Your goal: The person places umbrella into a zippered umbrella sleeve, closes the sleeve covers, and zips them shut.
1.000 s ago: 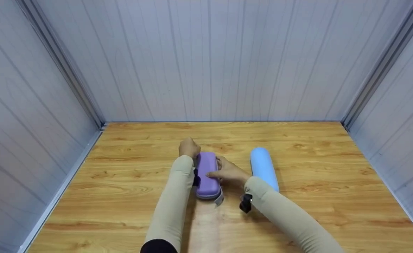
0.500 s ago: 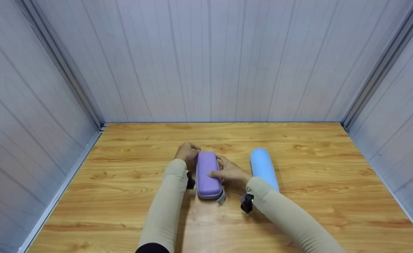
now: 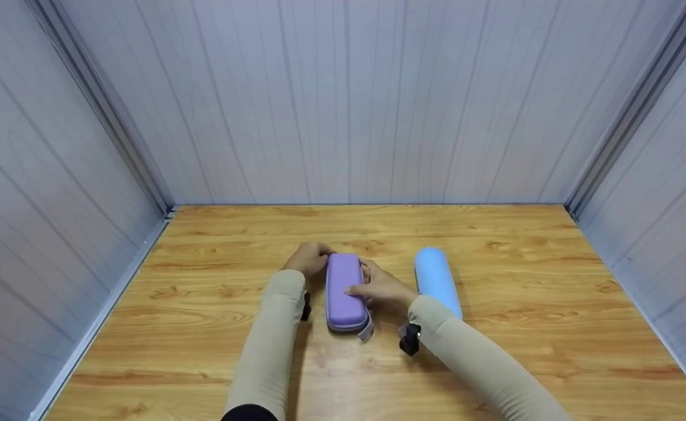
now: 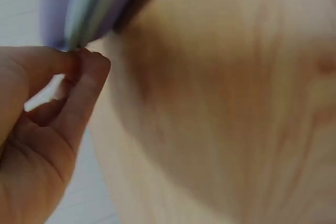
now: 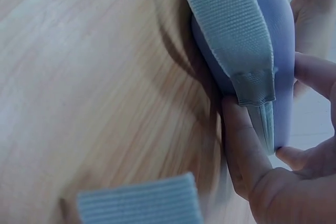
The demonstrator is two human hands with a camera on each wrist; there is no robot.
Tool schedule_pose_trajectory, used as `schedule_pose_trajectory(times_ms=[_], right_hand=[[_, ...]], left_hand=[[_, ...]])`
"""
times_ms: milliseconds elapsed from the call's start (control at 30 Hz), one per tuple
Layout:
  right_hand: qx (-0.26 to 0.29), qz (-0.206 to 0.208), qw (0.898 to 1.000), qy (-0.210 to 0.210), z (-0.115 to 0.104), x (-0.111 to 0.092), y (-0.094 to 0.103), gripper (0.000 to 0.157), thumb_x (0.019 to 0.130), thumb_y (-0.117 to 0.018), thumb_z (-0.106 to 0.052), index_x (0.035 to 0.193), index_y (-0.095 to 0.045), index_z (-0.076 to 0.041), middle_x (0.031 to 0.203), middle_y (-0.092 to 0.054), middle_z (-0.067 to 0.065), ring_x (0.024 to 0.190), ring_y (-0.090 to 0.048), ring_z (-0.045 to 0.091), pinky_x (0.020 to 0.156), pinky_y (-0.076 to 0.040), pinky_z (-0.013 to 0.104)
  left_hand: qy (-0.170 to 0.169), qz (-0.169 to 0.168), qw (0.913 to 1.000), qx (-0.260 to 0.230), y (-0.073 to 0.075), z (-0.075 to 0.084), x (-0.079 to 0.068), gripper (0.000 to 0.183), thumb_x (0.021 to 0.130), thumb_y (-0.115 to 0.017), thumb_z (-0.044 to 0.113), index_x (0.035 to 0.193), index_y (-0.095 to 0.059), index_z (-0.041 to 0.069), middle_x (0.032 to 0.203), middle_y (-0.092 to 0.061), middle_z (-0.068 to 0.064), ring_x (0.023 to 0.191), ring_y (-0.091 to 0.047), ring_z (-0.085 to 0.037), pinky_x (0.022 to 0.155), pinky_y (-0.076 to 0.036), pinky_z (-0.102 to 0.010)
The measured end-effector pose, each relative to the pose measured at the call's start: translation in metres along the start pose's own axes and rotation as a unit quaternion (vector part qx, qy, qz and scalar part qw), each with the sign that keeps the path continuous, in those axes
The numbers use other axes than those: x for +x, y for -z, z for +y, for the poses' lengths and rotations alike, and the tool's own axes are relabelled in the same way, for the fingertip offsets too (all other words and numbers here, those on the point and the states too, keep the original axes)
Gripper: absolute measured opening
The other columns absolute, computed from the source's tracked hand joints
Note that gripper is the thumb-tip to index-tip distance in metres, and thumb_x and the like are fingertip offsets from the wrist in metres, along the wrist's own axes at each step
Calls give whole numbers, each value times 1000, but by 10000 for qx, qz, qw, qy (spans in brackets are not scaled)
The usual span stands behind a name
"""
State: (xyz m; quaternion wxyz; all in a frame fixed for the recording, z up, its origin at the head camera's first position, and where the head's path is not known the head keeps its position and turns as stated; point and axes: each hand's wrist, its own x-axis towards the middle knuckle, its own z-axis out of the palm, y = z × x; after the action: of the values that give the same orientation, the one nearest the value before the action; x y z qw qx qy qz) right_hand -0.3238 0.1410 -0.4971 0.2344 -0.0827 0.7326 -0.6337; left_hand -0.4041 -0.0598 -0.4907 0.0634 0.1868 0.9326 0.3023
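Right, I have the purple case (image 3: 344, 286) on the wooden table (image 3: 203, 333), between the two hands, its long axis running almost straight from near to far. The left hand (image 3: 309, 258) sits at its far left corner; the left wrist view shows thumb and fingertips pinched there at the pale seam (image 4: 92, 11), though I cannot tell whether a zip pull is between them. The right hand (image 3: 387, 289) grips the right side about midway, thumb on top. As I judge it, the left is the nearer hand to the far end, so anything drawn along that left side must run nearward while the right braces. The blue case (image 3: 436, 278) lies farther right, well apart from the purple one.
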Motion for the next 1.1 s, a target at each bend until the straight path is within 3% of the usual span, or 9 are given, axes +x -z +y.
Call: schedule_pose_trajectory(times_ms=[200, 667, 1100], right_hand=[[200, -86, 9997, 54, 1, 1, 0, 94, 78, -73, -16, 147, -9, -18, 143, -25, 20, 99, -57, 28, 78, -50, 40], [-85, 39, 9999, 104, 0, 0, -1, 94, 78, -73, -20, 146, -9, -14, 139, -32, 23, 93, -59, 27, 74, -51, 40], [-223, 99, 9997, 86, 0, -2, 0, 95, 77, -73, -22, 146, -9, -12, 142, -27, 23, 100, -56, 28, 78, -50, 39]], left_hand=[[-234, 252, 9991, 238, -3, -8, 1, 18, 91, -56, 9, 101, -70, 10, 99, -66, -5, 96, -60, -20, 82, -47, -33], [257, 1147, 9926, -318, -13, 3, -5, 15, 88, -57, 7, 91, -71, 2, 85, -67, -8, 72, -60, -17, 63, -50, -30], [968, 1131, 9827, -1101, -15, -2, -7, 15, 88, -58, 14, 88, -69, 3, 82, -65, -7, 73, -58, -17, 65, -49, -31]])
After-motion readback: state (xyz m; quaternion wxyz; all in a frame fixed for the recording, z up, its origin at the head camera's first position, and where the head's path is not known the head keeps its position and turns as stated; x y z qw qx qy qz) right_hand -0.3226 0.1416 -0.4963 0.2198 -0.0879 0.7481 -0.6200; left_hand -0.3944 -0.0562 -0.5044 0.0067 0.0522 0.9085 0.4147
